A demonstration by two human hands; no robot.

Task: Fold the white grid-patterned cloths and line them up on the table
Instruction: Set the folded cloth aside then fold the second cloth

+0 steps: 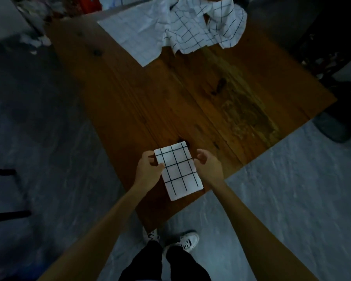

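A folded white cloth with a black grid [178, 171] lies near the near corner of the wooden table [190, 94]. My left hand [148, 169] pinches its left edge, thumb on top. My right hand [208, 165] holds its right edge with curled fingers. At the far end of the table lies a crumpled heap of white grid cloths [203, 27], and a flatter pale cloth [134, 33] is spread out to its left.
The table's near corner points toward my feet [180, 240] on the grey floor. Clutter sits on the floor at the far left [37, 39]. A dark shoe of another person [332, 128] is beside the table's right corner.
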